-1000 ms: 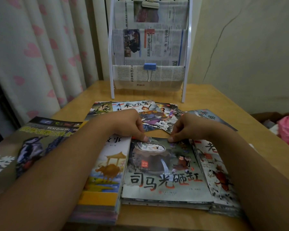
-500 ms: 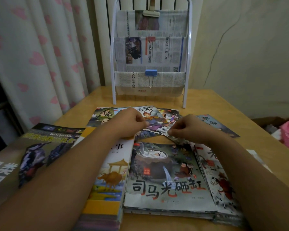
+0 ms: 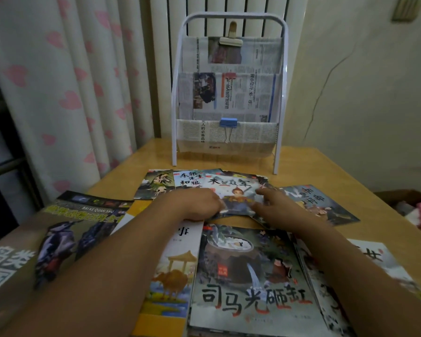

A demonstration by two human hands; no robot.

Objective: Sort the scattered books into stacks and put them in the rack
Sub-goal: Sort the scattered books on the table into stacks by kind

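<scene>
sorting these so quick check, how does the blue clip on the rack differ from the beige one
The blue clip sits on the rack's lowest newspaper pocket; the beige clip sits on the top one. The blue clip's wire handles hang down; the beige clip's handle points up. Both are centred on newspaper edges.

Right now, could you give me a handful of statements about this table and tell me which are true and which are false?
1. Both hands, left hand and right hand, are on the same picture book. True.
2. The rack lies flat on the table. False: it stands upright at the far edge.
3. A blue clip sits on the rack's lowest pocket. True.
4. The bird book is in the rack. False: it lies at the left.
</scene>
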